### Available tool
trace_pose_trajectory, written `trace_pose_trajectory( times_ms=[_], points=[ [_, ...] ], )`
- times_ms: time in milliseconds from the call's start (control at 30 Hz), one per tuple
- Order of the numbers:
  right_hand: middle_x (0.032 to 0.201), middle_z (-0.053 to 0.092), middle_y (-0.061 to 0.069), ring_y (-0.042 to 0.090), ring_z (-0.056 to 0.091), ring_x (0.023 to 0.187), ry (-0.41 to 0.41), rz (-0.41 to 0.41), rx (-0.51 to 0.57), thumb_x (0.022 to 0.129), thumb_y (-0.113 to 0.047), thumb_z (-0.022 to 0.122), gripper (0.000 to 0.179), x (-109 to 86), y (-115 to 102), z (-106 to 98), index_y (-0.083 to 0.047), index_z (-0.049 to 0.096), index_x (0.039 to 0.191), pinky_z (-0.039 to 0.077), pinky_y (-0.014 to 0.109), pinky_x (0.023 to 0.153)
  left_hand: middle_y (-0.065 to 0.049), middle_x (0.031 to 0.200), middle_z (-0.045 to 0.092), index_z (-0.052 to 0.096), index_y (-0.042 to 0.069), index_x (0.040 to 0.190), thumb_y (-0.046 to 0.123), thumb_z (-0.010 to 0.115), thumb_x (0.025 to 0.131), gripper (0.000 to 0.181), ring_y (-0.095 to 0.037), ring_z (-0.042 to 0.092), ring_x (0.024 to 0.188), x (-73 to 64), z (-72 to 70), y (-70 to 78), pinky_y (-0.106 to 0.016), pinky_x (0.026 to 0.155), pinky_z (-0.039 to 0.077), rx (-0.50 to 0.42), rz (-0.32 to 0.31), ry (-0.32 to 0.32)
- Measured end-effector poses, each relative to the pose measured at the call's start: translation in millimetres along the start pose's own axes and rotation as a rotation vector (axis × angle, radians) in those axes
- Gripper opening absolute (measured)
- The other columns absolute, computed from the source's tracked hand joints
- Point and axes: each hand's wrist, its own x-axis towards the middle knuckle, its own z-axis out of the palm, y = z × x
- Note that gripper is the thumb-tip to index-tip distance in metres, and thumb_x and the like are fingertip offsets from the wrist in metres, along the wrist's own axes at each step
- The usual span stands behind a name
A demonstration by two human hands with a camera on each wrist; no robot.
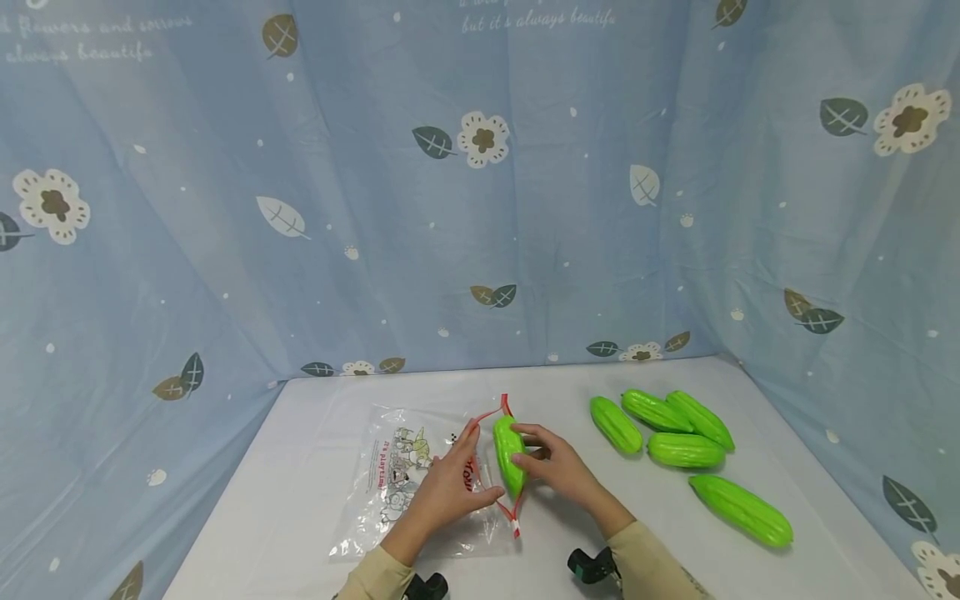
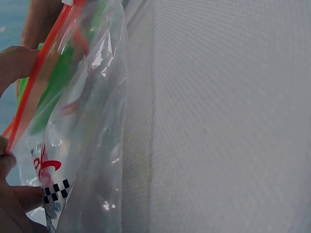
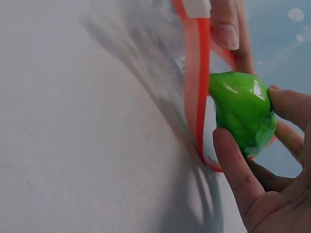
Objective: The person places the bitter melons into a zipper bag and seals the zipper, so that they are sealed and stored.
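My right hand (image 1: 551, 462) pinches a bright green, ridged toy cucumber (image 1: 507, 458) between thumb and fingers. In the right wrist view, the cucumber (image 3: 245, 109) has one end within the red-edged mouth of a clear zip bag (image 3: 197, 97). Spread along that mouth, my left hand (image 1: 453, 492) holds the bag's rim. Its thumb (image 2: 19, 63) lies against the red zip edge in the left wrist view, other fingers lower on the bag. The printed bag (image 1: 375, 492) lies flat on the table to the left. Part of the cucumber shows green through the plastic.
Several more green cucumbers (image 1: 686, 450) lie in a group on the right of the white table (image 1: 270, 492), one (image 1: 742, 510) nearer the front. A blue patterned curtain (image 1: 420, 250) hangs behind and along both sides.
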Motion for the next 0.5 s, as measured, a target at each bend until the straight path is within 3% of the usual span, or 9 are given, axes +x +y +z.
trace_pose_trajectory(
  times_ms=[267, 500],
  points=[
    [0.136, 0.061, 0.018, 0.025, 0.066, 0.101, -0.012, 0.009, -0.099, 0.097, -0.028, 0.071, 0.049, 2.9, 2.4, 7.5, -0.019, 0.058, 0.144, 0.061, 0.032, 0.073, -0.004, 0.168, 0.023, 0.029, 0.012, 0.162, 0.064, 0.074, 0.082, 0.105, -0.038, 0.042, 0.143, -0.3, -1.0, 0.2, -0.079, 0.104, 0.029, 0.010, 0.002, -0.003],
    [0.130, 0.065, 0.012, 0.021, 0.066, 0.099, -0.010, -0.011, -0.203, 0.097, -0.030, 0.071, 0.048, 4.1, 3.6, 10.3, -0.021, 0.059, 0.142, 0.058, 0.035, 0.079, -0.010, 0.167, 0.026, 0.027, 0.009, 0.162, 0.063, 0.075, 0.082, 0.108, -0.044, 0.044, 0.139, 2.1, 0.0, -0.2, -0.076, 0.104, 0.034, -0.001, 0.014, 0.026]
  ],
)
